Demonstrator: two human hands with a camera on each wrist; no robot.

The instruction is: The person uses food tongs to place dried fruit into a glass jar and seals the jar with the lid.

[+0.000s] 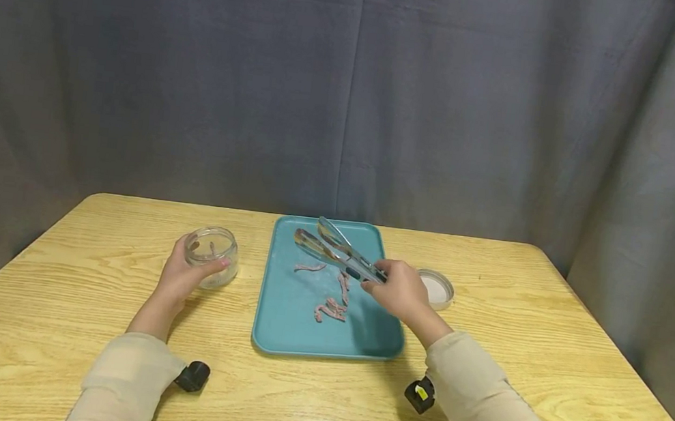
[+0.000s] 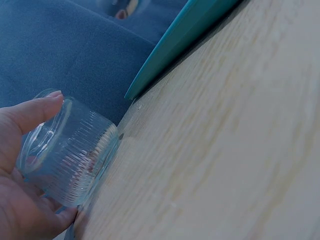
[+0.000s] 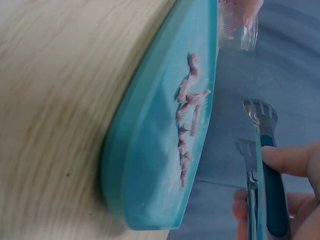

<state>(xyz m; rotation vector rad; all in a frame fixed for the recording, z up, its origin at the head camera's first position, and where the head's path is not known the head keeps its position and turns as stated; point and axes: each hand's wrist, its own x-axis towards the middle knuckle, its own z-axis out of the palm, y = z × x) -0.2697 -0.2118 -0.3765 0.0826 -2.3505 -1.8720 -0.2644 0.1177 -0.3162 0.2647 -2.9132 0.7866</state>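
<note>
My left hand (image 1: 177, 277) grips a clear glass jar (image 1: 222, 271) by its side, thumb near the open rim. The jar stands upright on the table, with a few pinkish bits inside low down in the left wrist view. In my right hand (image 1: 401, 291) is a pair of metal tongs (image 3: 274, 192) with dark teal grips. Their ends are spread apart, with nothing between them, above the teal tray (image 1: 291, 326). Several pinkish, wavy strips (image 1: 332, 311) that look like raw meat lie on the tray, most in its middle and one farther up.
A round lid (image 1: 439, 291), pale inside with a metallic rim, lies right of the tray, partly behind my right hand. The wooden table (image 1: 317, 400) ends at grey curtains (image 1: 349, 102) at the back.
</note>
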